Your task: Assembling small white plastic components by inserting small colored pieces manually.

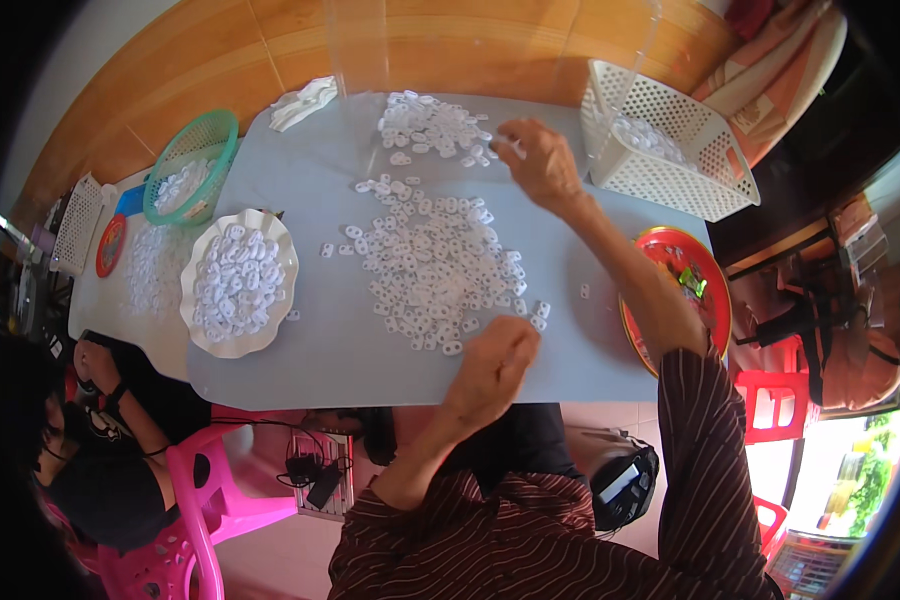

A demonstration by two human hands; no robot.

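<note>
A large pile of small white oval plastic pieces with two holes (pixel 430 265) lies in the middle of the grey table (pixel 315 345). A smaller heap of the same pieces (pixel 430 125) is at the far side. My right hand (pixel 540 160) is stretched out beside that far heap, fingers bent together, with a bit of white showing at the fingertips. Close to the near edge of the large pile is my left hand (pixel 492 368), its fingers curled in. Whatever it may hold is hidden.
At left stand a scalloped white dish of pieces (pixel 200 330) and a green basket (pixel 225 135). At right are a white perforated basket (pixel 705 195) and a red round tray (pixel 725 300), partly behind my right forearm. Another person (pixel 120 480) sits at lower left beside a pink chair (pixel 210 500).
</note>
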